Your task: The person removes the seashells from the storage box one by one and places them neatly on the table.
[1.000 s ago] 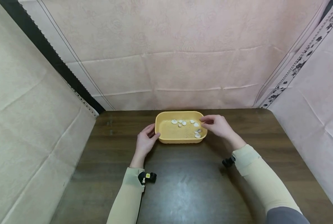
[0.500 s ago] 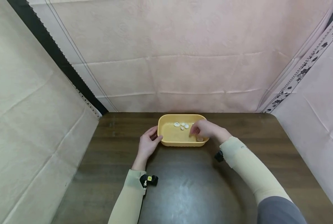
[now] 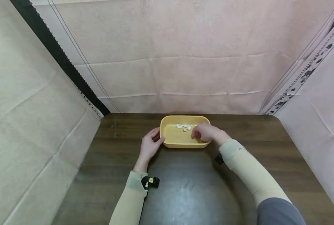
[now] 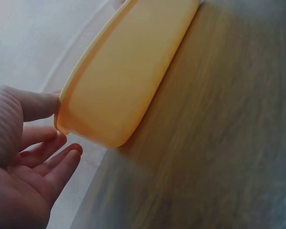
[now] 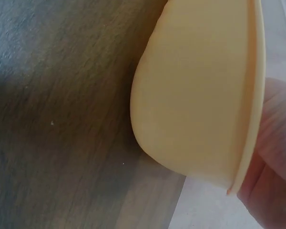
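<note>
Two-handed work at a shallow yellow tray (image 3: 174, 138), read as a clock face with 12 at its far side. The tray, rectangular with rounded corners, stands on the wood-grain table (image 3: 181, 190) near the table's far edge. The left hand (image 3: 149, 147) pinches the rim between thumb and fingers at about 8 to 9 o'clock. The right hand (image 3: 205, 132) reaches in over the rim from 3 o'clock, fingers bent down toward the tray floor; their tips are hidden, so whether they grip anything cannot be told. Small white pieces (image 3: 179, 126), possibly shells or pebbles, lie clustered between 11 and 1 o'clock, apart from the right hand. For good execution, the left hand should brace the tray without lifting its 9 o'clock end. The right fingertips are best kept low and light, since thin pieces will probably slide before they lift; one that skates away could be pinned against the wall. The right wrist should clear the rim at 3 o'clock, lest it nudge the tray.
</note>
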`<state>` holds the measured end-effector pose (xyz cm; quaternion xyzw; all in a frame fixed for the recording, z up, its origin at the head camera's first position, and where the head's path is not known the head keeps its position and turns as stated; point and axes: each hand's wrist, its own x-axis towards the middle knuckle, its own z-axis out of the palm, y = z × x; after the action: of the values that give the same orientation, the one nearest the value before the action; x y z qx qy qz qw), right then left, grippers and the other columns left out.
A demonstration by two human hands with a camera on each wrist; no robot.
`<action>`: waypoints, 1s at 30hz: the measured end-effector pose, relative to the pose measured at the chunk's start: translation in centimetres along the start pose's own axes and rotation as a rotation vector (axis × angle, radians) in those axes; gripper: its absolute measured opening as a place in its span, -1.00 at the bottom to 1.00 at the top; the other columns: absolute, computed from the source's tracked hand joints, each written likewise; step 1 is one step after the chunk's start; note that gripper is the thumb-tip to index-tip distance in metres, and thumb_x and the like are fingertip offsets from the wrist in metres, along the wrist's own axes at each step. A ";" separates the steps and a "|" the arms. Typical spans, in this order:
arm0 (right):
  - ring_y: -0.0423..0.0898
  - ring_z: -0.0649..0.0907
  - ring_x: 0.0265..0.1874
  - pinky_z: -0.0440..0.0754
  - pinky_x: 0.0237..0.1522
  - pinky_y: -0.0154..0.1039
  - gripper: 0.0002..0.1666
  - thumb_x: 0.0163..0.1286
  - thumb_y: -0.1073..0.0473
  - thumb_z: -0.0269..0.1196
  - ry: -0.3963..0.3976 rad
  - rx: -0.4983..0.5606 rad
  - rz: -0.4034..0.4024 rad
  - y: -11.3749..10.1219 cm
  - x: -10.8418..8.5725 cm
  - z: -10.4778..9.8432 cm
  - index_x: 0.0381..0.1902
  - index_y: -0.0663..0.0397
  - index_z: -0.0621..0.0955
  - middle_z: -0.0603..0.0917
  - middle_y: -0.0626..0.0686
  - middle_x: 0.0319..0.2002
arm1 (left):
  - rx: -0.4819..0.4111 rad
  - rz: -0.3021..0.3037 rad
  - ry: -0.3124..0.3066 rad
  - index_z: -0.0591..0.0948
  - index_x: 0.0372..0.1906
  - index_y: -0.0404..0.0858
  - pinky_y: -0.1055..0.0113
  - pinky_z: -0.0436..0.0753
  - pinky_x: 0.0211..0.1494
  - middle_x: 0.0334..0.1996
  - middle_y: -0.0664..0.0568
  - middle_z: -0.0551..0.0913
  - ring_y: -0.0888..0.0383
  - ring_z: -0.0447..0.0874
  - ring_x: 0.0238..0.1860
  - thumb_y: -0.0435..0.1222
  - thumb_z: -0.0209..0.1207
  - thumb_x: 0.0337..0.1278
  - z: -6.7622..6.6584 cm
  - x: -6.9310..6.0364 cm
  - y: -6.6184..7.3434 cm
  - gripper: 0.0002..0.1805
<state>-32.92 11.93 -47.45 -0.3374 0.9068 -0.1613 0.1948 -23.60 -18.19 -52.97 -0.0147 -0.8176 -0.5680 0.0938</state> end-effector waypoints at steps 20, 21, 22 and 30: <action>-0.12 0.66 -0.24 0.71 -0.12 -0.17 -0.51 0.16 0.64 0.21 0.000 -0.036 -0.036 0.2 0.0 0.4 -0.18 0.02 0.80 0.74 -0.05 -0.28 | 0.014 -0.002 -0.006 0.58 0.45 -0.36 0.03 0.63 0.35 0.44 -0.16 0.57 -0.11 0.65 0.34 -0.36 0.45 0.33 0.1 -0.1 0.2 -0.38; -0.12 0.67 -0.24 0.70 -0.13 -0.18 -0.51 0.15 0.64 0.21 0.000 -0.032 -0.035 0.2 0.0 0.4 -0.19 0.02 0.80 0.74 -0.06 -0.28 | 0.016 0.003 -0.005 0.58 0.44 -0.36 0.02 0.64 0.35 0.44 -0.16 0.57 -0.11 0.66 0.33 -0.36 0.45 0.33 0.1 -0.1 0.2 -0.38; -0.12 0.67 -0.24 0.71 -0.13 -0.18 -0.51 0.15 0.64 0.20 0.004 -0.035 -0.038 0.2 0.0 0.4 -0.19 0.02 0.80 0.74 -0.06 -0.28 | 0.018 0.004 -0.005 0.58 0.44 -0.36 0.02 0.63 0.35 0.44 -0.16 0.57 -0.11 0.65 0.34 -0.36 0.45 0.33 0.0 -0.1 0.2 -0.38; -0.10 0.68 -0.23 0.71 -0.08 -0.12 -0.53 0.18 0.62 0.21 0.074 -0.033 -0.069 0.2 0.4 1.0 -0.16 0.04 0.81 0.76 -0.06 -0.27 | 0.016 -0.003 -0.002 0.57 0.45 -0.36 0.02 0.64 0.34 0.44 -0.19 0.56 -0.13 0.65 0.34 -0.37 0.44 0.34 0.0 -0.2 0.3 -0.38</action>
<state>-32.84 11.65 -48.48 -0.3656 0.9036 -0.1655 0.1499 -23.33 -18.06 -52.78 -0.0132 -0.8222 -0.5616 0.0921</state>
